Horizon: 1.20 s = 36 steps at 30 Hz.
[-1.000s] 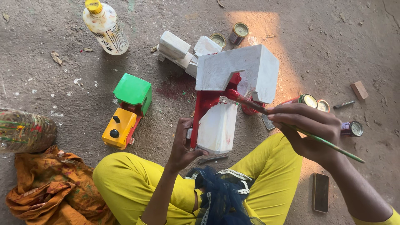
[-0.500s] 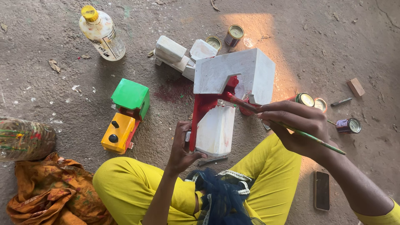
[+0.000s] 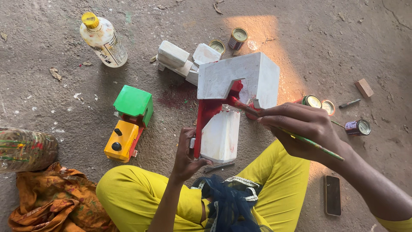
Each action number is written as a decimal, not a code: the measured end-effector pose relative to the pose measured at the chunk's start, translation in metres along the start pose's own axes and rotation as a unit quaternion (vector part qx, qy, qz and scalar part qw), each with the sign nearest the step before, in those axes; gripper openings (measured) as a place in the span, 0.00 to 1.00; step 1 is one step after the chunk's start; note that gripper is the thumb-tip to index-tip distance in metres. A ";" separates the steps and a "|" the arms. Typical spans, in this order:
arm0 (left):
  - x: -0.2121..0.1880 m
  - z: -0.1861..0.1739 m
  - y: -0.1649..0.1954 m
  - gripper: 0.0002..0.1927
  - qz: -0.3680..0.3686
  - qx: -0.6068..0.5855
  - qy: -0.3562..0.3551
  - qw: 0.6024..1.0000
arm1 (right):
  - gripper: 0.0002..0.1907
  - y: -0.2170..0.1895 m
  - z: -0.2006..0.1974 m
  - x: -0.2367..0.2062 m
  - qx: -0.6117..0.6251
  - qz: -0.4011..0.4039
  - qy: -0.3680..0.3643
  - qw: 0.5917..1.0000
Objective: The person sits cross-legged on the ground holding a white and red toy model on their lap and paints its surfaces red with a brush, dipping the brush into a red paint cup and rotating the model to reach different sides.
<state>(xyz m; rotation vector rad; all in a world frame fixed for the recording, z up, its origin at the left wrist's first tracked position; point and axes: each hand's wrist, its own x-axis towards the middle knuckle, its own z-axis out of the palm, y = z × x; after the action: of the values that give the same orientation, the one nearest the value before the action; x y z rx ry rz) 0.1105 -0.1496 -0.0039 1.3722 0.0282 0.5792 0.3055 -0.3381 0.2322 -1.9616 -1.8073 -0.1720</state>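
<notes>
Whitewashed wood is what I see first — a blocky toy truck body [image 3: 234, 92] stood on end above my lap, its inner edge and cut-out already red, the broad faces left chalky white with faint pink smears low down. It stands over the grey ground, just ahead of my yellow trousers [image 3: 137, 195].

My left hand [image 3: 187, 154] grips the lower end of the piece, fingers curled tight round its red edge, thumb pressed against the bottom corner. My right hand [image 3: 307, 129] pinches a thin paintbrush [image 3: 296, 137] — fingertips drawn close together on the shaft, the green, paint-flecked handle running out behind past my wrist, the red tip touching the wood inside the notch.

Beside my left knee sits a finished toy truck [image 3: 128, 122], green cab, yellow nose, black knobs. More white wooden pieces [image 3: 182, 62] lie beyond the one I hold, with small paint tins [image 3: 237, 38] near them and others to my right. A plastic bottle with a yellow cap [image 3: 103, 38] lies well off to the left, an orange cloth [image 3: 51, 202] by my leg, a dark phone [image 3: 332, 195] on the ground at my right.
</notes>
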 end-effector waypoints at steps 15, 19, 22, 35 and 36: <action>-0.008 -0.006 -0.002 0.52 0.036 0.120 0.014 0.992 | 0.10 -0.013 0.005 0.004 -0.023 -0.021 0.018 0.999; -0.009 -0.009 -0.004 0.53 0.017 0.079 0.017 0.997 | 0.09 -0.015 0.002 0.000 -0.018 -0.021 0.025 0.999; -0.010 -0.009 -0.004 0.52 0.012 0.085 0.014 0.996 | 0.09 -0.016 0.003 -0.001 -0.004 -0.026 0.030 0.999; -0.012 -0.011 -0.006 0.52 0.011 0.081 0.016 0.997 | 0.09 -0.017 0.002 0.003 0.002 -0.025 0.015 1.000; -0.013 -0.010 -0.005 0.52 0.007 0.062 0.017 0.998 | 0.09 -0.017 0.000 0.002 0.003 -0.022 0.020 1.000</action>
<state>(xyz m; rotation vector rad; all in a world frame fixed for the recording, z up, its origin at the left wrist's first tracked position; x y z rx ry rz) 0.0983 -0.1465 -0.0148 1.4830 0.0833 0.6206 0.2891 -0.3356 0.2370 -1.9024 -1.8233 -0.2193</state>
